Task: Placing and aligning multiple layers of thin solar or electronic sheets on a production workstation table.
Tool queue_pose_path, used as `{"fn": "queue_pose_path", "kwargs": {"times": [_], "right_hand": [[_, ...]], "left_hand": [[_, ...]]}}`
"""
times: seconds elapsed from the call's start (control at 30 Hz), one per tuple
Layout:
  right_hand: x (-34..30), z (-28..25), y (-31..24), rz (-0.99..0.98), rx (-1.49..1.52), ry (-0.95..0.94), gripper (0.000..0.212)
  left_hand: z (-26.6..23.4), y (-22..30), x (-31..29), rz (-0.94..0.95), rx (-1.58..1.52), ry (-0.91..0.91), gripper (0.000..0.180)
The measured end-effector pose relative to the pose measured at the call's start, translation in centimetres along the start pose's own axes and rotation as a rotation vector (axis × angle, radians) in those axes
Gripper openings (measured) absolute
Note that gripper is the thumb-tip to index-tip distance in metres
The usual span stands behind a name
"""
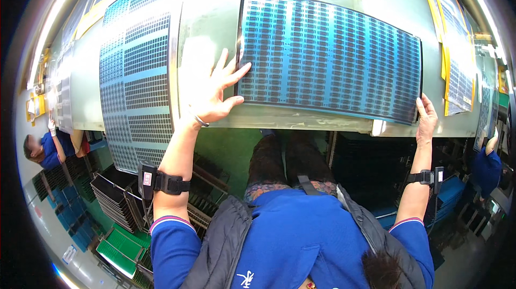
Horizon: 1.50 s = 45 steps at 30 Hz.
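A wide blue panel with rows of dark circuit-like patterns [328,55] lies on the pale worktop in front of me, slightly slanted. It looks like a printed circuit board panel. My left hand [219,91] is at its left edge, fingers spread, with fingertips on the dark border. At the lower right corner, my right hand [427,116] pinches the panel's edge between thumb and fingers. To the left, a second blue panel with dark grid blocks [145,69] reaches past the worktop's front edge, close to my left forearm.
The worktop [207,26] is glossy and brightly lit. Yellow-edged patterned sheets [457,52] stand at the right. Below are slotted racks of panels [115,197] and a green tray [119,250]. Other people work at far left [51,146] and far right [486,171].
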State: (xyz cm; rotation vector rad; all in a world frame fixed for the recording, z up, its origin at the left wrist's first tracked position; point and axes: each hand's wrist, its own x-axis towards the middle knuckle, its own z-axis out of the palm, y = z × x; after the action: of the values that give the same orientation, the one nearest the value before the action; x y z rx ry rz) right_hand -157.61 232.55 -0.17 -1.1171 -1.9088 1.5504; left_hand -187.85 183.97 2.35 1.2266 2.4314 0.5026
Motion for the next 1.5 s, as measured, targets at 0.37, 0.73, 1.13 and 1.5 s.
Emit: {"fn": "queue_pose_path", "kwargs": {"times": [0.37, 0.73, 1.13, 1.5], "right_hand": [[7.0, 1.5, -6.0, 0.174, -0.111, -0.294, 0.057], [12.1, 4.3, -5.6, -0.337, -0.968, -0.124, 0.033], [11.9, 6.1, -7.5, -0.163, -1.084, -0.198, 0.032], [8.6, 8.0, -2.8, -0.610, -1.164, 0.188, 0.044]], "left_hand": [[-0.8, 2.2, 0.9, -0.050, 0.022, -0.108, 0.083], [-0.8, 3.5, 1.2, -0.045, -0.111, -0.086, 0.084], [-1.5, 3.2, 0.7, -0.089, -0.072, -0.104, 0.082], [1.5, 7.3, 8.3, -0.022, 0.322, 0.215, 0.053]]}}
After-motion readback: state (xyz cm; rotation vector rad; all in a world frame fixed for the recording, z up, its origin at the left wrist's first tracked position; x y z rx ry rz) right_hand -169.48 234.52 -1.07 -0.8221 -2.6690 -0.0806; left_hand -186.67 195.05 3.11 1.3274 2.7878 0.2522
